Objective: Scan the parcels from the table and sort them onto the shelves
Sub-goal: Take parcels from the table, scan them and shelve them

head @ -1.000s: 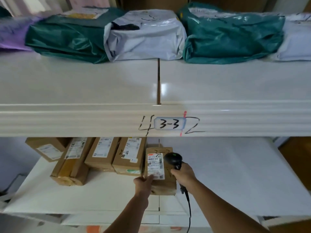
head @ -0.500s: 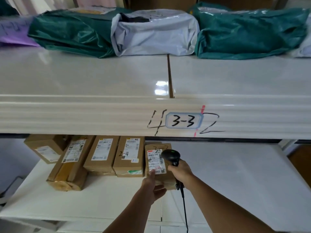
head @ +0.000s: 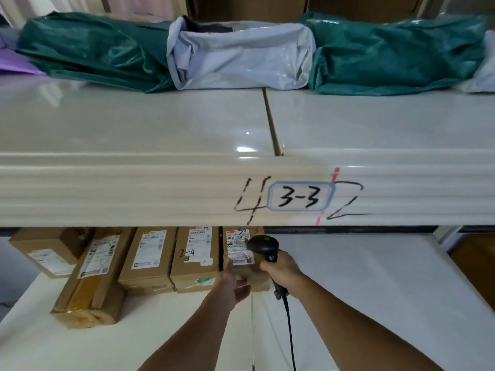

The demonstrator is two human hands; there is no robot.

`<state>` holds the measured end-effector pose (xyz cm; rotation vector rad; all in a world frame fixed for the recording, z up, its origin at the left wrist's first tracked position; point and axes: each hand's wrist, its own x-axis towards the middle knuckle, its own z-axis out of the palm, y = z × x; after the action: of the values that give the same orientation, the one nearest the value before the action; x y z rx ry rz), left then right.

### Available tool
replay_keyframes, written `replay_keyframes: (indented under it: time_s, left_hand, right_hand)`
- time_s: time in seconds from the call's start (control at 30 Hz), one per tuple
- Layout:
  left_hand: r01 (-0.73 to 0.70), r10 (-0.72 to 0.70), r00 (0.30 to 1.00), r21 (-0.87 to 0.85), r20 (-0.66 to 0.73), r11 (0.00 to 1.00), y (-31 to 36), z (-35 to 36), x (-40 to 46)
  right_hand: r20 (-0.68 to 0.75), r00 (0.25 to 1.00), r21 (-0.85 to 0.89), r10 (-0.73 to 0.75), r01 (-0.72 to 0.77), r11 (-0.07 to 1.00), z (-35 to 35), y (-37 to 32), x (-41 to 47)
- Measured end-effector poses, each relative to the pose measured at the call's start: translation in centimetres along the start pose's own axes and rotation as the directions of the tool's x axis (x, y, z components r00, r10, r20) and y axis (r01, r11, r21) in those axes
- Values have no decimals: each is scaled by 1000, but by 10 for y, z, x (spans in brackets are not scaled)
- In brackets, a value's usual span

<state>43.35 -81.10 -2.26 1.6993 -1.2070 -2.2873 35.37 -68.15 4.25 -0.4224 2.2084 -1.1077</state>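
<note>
- The parcel being handled, a brown cardboard box [head: 242, 266], lies on the lower shelf [head: 361, 290] at the right end of a row of boxes, just beside the box marked "2-4" [head: 195, 259].
- The left hand [head: 232, 283] is at the near front of this box, fingers relaxed and reaching toward its label; whether they touch the cardboard I cannot tell. It holds nothing.
- The right hand [head: 283, 270] is curled tight around the handle of a black barcode scanner [head: 264, 246], whose head hangs over the right side of the box's label, a green light on top. Its cable [head: 290, 330] trails down toward the bottom edge.
- The box's white shipping label [head: 239, 246] carries barcodes and small print too fine to read; black handwriting above it is cut off by the upper shelf.
- The front lip of the upper shelf [head: 134, 191] bears a blue-edged sticker reading "3-3" [head: 301, 196], with a handwritten "4" to its left, a "2" to its right and a red mark through the sticker's right edge.
- Three more labelled boxes lie left of the "2-4" box.
- On the upper shelf sit soft bags: a green bag [head: 91, 49], a pale grey bag [head: 241, 54], and another green bag [head: 391, 52].
</note>
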Motion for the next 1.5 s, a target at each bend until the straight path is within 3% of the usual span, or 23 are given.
replay_keyframes:
  time_s: [0.17, 0.3, 0.37, 0.43, 0.57, 0.67, 0.73, 0.87, 1.03, 1.37, 1.5]
  left_hand:
    - [-77, 69, 997, 230, 42, 970, 2, -17, -24]
    - [-326, 283, 945, 437, 161, 838, 20, -25, -53]
    - [-504, 423, 861, 586, 283, 634, 30, -27, -80]
    - [-620, 490, 754, 721, 439, 308, 36, -27, -110]
    - [-716, 404, 611, 693, 681, -87, 33, -13, -153]
    - [-761, 330, 506, 592, 797, -263, 15, 14, -187]
    - [-791, 280, 441, 517, 853, -328, -3, 38, -215]
    - [-849, 157, 322, 358, 934, -387, -44, 93, -275]
    - [-907, 45, 177, 180, 983, -380, -105, 175, -357]
    - [-935, -81, -30, -57, 996, -349, -232, 335, -479]
    - [-935, -122, -56, -95, 991, -343, -263, 382, -495]
  right_hand:
    - [-40, 999, 11, 13, -12, 1000, -8, -5, -26]
    - [-69, 997, 27, 16, -14, 1000, -17, -12, -62]
    - [-88, 996, 23, -1, 3, 1000, -23, -17, -85]
    - [-120, 993, 14, -23, 25, 1000, -32, -19, -113]
    - [-208, 977, -10, -43, 42, 999, -58, -21, -187]
    - [-282, 959, 90, 5, 21, 996, -83, -16, -256]
    - [-351, 936, 104, 36, 0, 995, -103, -9, -310]
    - [-557, 822, 124, 121, -62, 990, -144, 7, -407]
    - [-748, 646, 135, 153, -78, 988, -201, 48, -502]
    - [-865, 439, 177, 243, -186, 966, -312, 138, -616]
    - [-875, 377, 239, 305, -212, 948, -344, 170, -639]
